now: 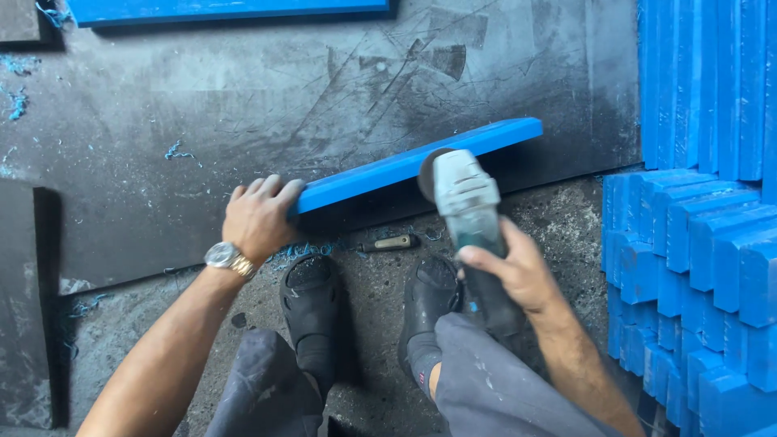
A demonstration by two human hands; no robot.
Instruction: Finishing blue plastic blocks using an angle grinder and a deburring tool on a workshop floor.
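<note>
A long blue plastic slab point(388, 167) stands on its edge across a dark board point(243, 105), tilted up toward the right. My left hand point(259, 217), with a metal watch at the wrist, clamps the slab's left end. My right hand point(518, 271) grips the body of a grey angle grinder point(465, 202). Its disc point(426, 174) meets the slab's near edge around the middle.
Stacks of blue slabs point(696, 243) fill the right side, and taller ones stand at the top right. Another blue slab point(227, 10) lies along the top. A small hand tool point(388, 242) rests on the floor by my black shoes point(312, 295). Blue shavings litter the left.
</note>
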